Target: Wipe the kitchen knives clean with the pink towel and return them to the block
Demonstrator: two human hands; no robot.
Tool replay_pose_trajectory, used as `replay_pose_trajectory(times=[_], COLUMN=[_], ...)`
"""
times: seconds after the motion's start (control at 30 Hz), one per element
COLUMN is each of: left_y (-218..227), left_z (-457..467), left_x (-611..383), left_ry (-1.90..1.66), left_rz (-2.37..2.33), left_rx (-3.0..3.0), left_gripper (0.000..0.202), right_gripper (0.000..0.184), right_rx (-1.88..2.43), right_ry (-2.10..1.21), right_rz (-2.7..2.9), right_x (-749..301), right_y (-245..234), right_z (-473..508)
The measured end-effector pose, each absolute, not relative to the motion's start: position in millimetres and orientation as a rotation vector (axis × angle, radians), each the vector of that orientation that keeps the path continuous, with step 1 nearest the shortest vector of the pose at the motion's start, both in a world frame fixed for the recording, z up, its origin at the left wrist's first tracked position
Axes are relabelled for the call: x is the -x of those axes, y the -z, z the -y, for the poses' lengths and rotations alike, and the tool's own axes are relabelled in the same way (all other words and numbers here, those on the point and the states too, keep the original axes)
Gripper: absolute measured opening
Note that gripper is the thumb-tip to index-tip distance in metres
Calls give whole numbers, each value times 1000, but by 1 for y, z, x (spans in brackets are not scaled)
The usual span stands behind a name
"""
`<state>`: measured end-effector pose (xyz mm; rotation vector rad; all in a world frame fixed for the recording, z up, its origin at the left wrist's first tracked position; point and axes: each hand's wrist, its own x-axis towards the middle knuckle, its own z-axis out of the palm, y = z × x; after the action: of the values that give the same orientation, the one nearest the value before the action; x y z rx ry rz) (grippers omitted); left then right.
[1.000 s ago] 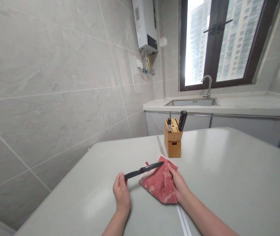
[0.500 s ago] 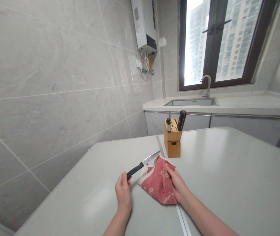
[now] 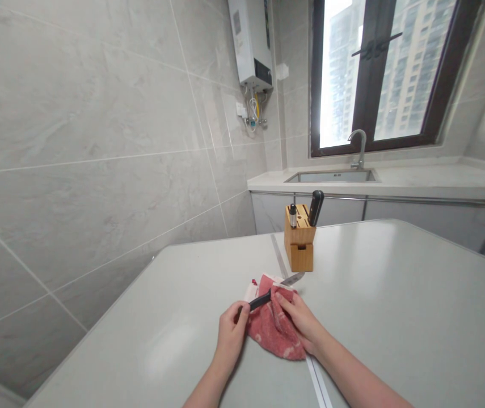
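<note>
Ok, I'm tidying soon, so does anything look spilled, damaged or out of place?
Nothing stands out. The left hand holds the knife by its handle, the right hand holds the red cloth over part of the blade, and the wooden block stands upright. I see no spill or damage.

A heater (image 3: 246,48) hangs on the tiled wall (image 3: 97,107), with pipes (image 3: 262,122) below it. A dark-framed window (image 3: 366,85) stands over the counter (image 3: 429,174); a curved tap (image 3: 362,150) rises behind the sink (image 3: 323,177). Cabinets (image 3: 344,211) run beneath.
</note>
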<state>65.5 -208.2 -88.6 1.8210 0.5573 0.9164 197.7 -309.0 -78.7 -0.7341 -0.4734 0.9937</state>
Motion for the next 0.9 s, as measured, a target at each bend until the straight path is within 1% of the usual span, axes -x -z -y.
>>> replay_pose_trajectory(times=[0.13, 0.3, 0.67, 0.9], left_y=[90, 95, 85, 84], left_z=[211, 209, 210, 211], left_x=[-66, -67, -64, -64], left_ry=[-783, -716, -777, -823], left_rz=[-501, -502, -459, -467], left_rx=[-1987, -2077, -1981, -1984], left_gripper=[25, 24, 27, 26], right_gripper=[26, 26, 29, 25], right_rx=[723, 701, 748, 779], right_ry=[-978, -984, -965, -940], right_rz=[402, 396, 437, 460], right_x=[-197, -197, -199, -200], right_y=[79, 79, 84, 85], right_z=[309, 308, 304, 305])
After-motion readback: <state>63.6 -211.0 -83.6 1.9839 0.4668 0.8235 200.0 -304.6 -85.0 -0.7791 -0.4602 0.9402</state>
